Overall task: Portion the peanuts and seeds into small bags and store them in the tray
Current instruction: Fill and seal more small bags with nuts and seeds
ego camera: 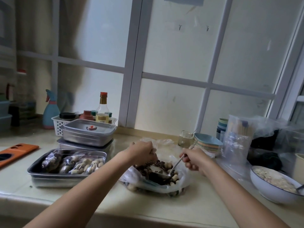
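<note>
Now my right hand (195,159) is clenched round the handle end of a metal spoon (176,165), and everything in the next move depends on how that spoon lies. Its long axis slopes from my fist down and to the left, so the bowl sits in the middle of the big plastic bag (184,180), the open sack slumped on the counter (205,209) in front of me. The bowl is buried among the dark seeds (154,177), with pale peanuts (174,177) ringing it on the sack's right side.

My left hand (143,152) is at the sack's far left rim, fingers curled tight on a bunch of clear film. I take it for a small clear bag (153,143), though the blur leaves me unsure it is not the sack's own edge. That mouth lies up and to the left of the spoon bowl, near it but not touching, so I judge the loaded spoon must lift and swing left along its own line toward my left fist.

Left of the sack, well apart from it, stands the steel tray (36,171) with filled bags (85,163) lying side by side in it. My left hand is the nearer one to it, so that hand should carry the portion over once it is filled
</note>
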`<control>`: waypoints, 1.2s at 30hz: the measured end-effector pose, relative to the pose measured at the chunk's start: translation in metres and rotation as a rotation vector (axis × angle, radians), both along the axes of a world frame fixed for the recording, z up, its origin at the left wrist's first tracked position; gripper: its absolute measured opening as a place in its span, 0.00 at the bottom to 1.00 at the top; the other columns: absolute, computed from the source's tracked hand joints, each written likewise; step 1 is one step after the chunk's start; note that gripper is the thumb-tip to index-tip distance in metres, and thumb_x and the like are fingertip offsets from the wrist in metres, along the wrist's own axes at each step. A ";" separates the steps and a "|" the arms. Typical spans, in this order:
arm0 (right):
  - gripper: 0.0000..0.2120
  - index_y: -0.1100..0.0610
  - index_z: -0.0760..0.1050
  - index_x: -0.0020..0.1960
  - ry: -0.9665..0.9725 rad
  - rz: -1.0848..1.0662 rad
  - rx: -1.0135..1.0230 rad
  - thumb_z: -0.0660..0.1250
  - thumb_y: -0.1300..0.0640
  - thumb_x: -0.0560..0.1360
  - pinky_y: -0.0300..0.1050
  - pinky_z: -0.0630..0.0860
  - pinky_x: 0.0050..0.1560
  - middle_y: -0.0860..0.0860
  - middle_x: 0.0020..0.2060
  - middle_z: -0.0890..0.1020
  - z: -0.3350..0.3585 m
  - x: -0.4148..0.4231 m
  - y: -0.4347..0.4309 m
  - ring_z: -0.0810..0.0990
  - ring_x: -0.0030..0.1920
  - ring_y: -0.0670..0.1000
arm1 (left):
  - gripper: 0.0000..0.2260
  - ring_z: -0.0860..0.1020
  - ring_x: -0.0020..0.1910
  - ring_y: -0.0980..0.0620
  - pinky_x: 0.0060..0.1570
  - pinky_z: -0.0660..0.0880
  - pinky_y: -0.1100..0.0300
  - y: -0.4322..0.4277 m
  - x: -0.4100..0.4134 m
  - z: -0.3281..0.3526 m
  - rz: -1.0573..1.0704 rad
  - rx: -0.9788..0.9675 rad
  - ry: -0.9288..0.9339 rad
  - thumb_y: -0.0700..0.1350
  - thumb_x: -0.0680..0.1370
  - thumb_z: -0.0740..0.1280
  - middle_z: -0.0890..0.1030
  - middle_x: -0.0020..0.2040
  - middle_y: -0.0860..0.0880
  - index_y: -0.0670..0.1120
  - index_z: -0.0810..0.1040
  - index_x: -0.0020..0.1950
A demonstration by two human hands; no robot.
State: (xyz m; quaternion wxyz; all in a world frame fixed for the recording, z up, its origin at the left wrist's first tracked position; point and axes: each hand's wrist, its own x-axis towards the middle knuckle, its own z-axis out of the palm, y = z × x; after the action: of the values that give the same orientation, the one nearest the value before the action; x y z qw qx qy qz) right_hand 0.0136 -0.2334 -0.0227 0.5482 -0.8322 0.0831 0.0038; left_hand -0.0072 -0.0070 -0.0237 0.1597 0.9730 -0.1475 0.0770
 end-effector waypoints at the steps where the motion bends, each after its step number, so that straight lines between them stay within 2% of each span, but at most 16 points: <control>1: 0.12 0.60 0.79 0.46 0.043 0.026 -0.049 0.60 0.57 0.83 0.35 0.61 0.23 0.49 0.26 0.75 -0.004 0.003 -0.001 0.69 0.22 0.47 | 0.15 0.79 0.58 0.47 0.66 0.68 0.48 0.000 0.002 0.003 -0.013 0.101 0.027 0.54 0.81 0.67 0.83 0.61 0.49 0.43 0.76 0.56; 3: 0.12 0.59 0.79 0.45 0.091 0.041 -0.136 0.63 0.55 0.82 0.35 0.61 0.24 0.49 0.26 0.76 -0.008 0.007 -0.001 0.69 0.22 0.46 | 0.16 0.78 0.52 0.48 0.66 0.67 0.47 0.000 0.007 0.004 -0.017 0.200 0.078 0.55 0.80 0.69 0.83 0.56 0.49 0.43 0.78 0.56; 6: 0.14 0.57 0.79 0.40 0.107 0.047 -0.216 0.66 0.51 0.82 0.37 0.62 0.26 0.48 0.25 0.75 -0.013 0.014 0.000 0.67 0.22 0.46 | 0.17 0.80 0.50 0.47 0.56 0.72 0.52 -0.002 0.010 0.004 -0.045 0.216 0.138 0.55 0.77 0.72 0.84 0.53 0.47 0.43 0.81 0.56; 8: 0.16 0.55 0.78 0.37 0.118 0.068 -0.227 0.68 0.49 0.81 0.35 0.60 0.25 0.48 0.24 0.73 -0.012 0.016 0.001 0.65 0.21 0.46 | 0.18 0.82 0.51 0.45 0.50 0.76 0.52 -0.003 0.010 0.006 -0.074 0.166 0.148 0.55 0.75 0.75 0.84 0.52 0.45 0.42 0.81 0.55; 11: 0.18 0.54 0.76 0.35 0.126 0.109 -0.336 0.70 0.47 0.79 0.35 0.59 0.24 0.47 0.24 0.73 -0.008 0.016 0.003 0.66 0.23 0.47 | 0.16 0.82 0.50 0.46 0.52 0.81 0.49 -0.003 0.014 0.003 -0.113 0.054 0.127 0.53 0.73 0.77 0.85 0.51 0.46 0.44 0.81 0.53; 13: 0.19 0.54 0.75 0.34 0.054 0.081 -0.532 0.71 0.44 0.78 0.36 0.63 0.25 0.48 0.28 0.77 -0.008 0.019 0.006 0.71 0.26 0.48 | 0.16 0.81 0.49 0.49 0.52 0.80 0.50 -0.002 0.018 -0.001 -0.113 0.013 0.111 0.52 0.72 0.78 0.85 0.51 0.50 0.45 0.79 0.53; 15: 0.19 0.53 0.73 0.33 -0.104 -0.002 -0.790 0.69 0.43 0.76 0.40 0.66 0.29 0.50 0.32 0.79 -0.009 0.023 0.010 0.75 0.30 0.50 | 0.18 0.79 0.46 0.53 0.44 0.78 0.58 -0.001 0.022 -0.005 -0.103 -0.034 0.083 0.53 0.72 0.78 0.82 0.48 0.53 0.46 0.77 0.53; 16: 0.19 0.53 0.71 0.32 -0.215 -0.020 -0.845 0.69 0.45 0.77 0.41 0.65 0.30 0.50 0.31 0.77 -0.009 0.025 0.014 0.74 0.30 0.50 | 0.17 0.77 0.43 0.56 0.40 0.75 0.62 0.000 0.023 -0.007 -0.102 -0.068 0.062 0.53 0.73 0.78 0.81 0.47 0.54 0.45 0.77 0.54; 18: 0.18 0.56 0.72 0.31 -0.403 0.103 -0.741 0.67 0.52 0.78 0.42 0.66 0.31 0.49 0.28 0.74 -0.006 0.029 0.023 0.71 0.29 0.49 | 0.16 0.76 0.41 0.58 0.39 0.73 0.64 0.001 0.026 -0.012 -0.093 -0.189 0.011 0.53 0.74 0.77 0.81 0.45 0.56 0.45 0.78 0.54; 19: 0.15 0.58 0.76 0.35 -0.430 0.216 -0.620 0.67 0.54 0.79 0.43 0.69 0.34 0.49 0.29 0.77 -0.002 0.031 0.029 0.73 0.29 0.48 | 0.17 0.78 0.41 0.57 0.41 0.74 0.63 0.001 0.027 -0.015 -0.075 -0.276 -0.022 0.54 0.73 0.77 0.82 0.45 0.56 0.46 0.78 0.53; 21: 0.08 0.54 0.81 0.44 -0.388 0.430 -0.391 0.66 0.56 0.80 0.43 0.75 0.39 0.49 0.36 0.83 0.005 0.032 0.041 0.79 0.33 0.46 | 0.18 0.78 0.40 0.57 0.41 0.75 0.62 0.001 0.030 -0.020 -0.017 -0.457 -0.090 0.56 0.73 0.77 0.82 0.44 0.54 0.47 0.77 0.53; 23: 0.09 0.53 0.82 0.49 -0.361 0.570 -0.256 0.63 0.59 0.81 0.43 0.77 0.41 0.50 0.40 0.84 0.009 0.034 0.048 0.82 0.39 0.47 | 0.18 0.77 0.36 0.56 0.38 0.74 0.61 0.001 0.031 -0.023 0.041 -0.620 -0.122 0.55 0.74 0.77 0.83 0.43 0.49 0.44 0.76 0.52; 25: 0.09 0.53 0.81 0.50 -0.390 0.640 -0.161 0.63 0.58 0.83 0.43 0.78 0.44 0.50 0.41 0.83 0.010 0.035 0.052 0.81 0.42 0.47 | 0.19 0.77 0.32 0.57 0.34 0.74 0.61 0.001 0.030 -0.025 0.046 -0.757 -0.112 0.53 0.75 0.77 0.82 0.41 0.48 0.42 0.74 0.53; 28: 0.14 0.52 0.83 0.51 -0.441 0.684 -0.054 0.62 0.49 0.85 0.46 0.79 0.48 0.53 0.44 0.83 0.004 0.037 0.059 0.81 0.45 0.47 | 0.18 0.78 0.32 0.56 0.36 0.78 0.55 0.001 0.029 -0.030 0.010 -0.843 -0.082 0.50 0.76 0.76 0.83 0.43 0.47 0.41 0.72 0.55; 32: 0.16 0.46 0.84 0.56 -0.518 0.694 -0.095 0.62 0.39 0.81 0.44 0.81 0.49 0.51 0.51 0.82 -0.009 0.035 0.065 0.83 0.49 0.50 | 0.15 0.80 0.36 0.53 0.41 0.80 0.50 0.000 0.034 -0.036 0.002 -0.829 -0.113 0.50 0.79 0.72 0.84 0.45 0.46 0.44 0.71 0.55; 36: 0.13 0.46 0.79 0.52 -0.702 0.541 -0.071 0.61 0.40 0.81 0.45 0.80 0.44 0.47 0.45 0.83 -0.013 0.033 0.062 0.83 0.43 0.48 | 0.17 0.78 0.33 0.53 0.36 0.76 0.52 0.000 0.037 -0.035 -0.051 -0.975 -0.096 0.51 0.78 0.74 0.83 0.42 0.47 0.45 0.70 0.55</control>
State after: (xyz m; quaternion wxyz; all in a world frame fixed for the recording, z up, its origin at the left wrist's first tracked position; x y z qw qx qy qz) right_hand 0.0466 -0.1718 -0.0359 0.4937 -0.7931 -0.3287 -0.1388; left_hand 0.0299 -0.0071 -0.0590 0.5915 0.7763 -0.1253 0.1781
